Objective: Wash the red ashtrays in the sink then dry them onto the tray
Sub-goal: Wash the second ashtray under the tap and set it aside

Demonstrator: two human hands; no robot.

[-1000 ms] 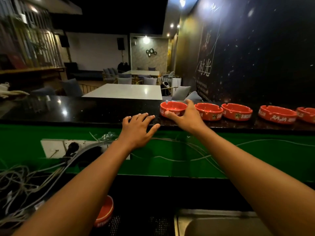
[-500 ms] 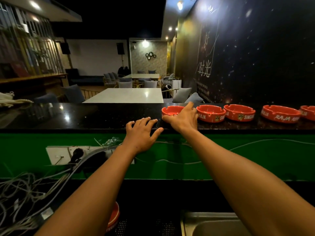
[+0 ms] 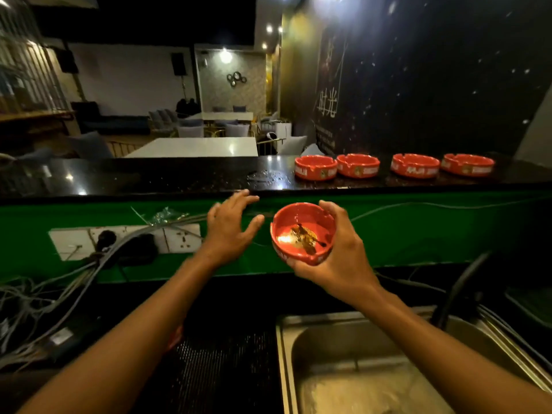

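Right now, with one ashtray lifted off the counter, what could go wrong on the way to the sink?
1. The right hand alone grips the held ashtray, which is tilted and holds brown residue; this could spill before reaching the sink.
2. The left hand hovers open, giving no support, so the glossy ashtray might slip.
3. Cables and a wall socket sit left of the sink; splashes there would be unsafe.

Dirty red ashtray (image 3: 302, 233) midair; four ashtrays (image 3: 393, 165) along counter (image 3: 149, 177).
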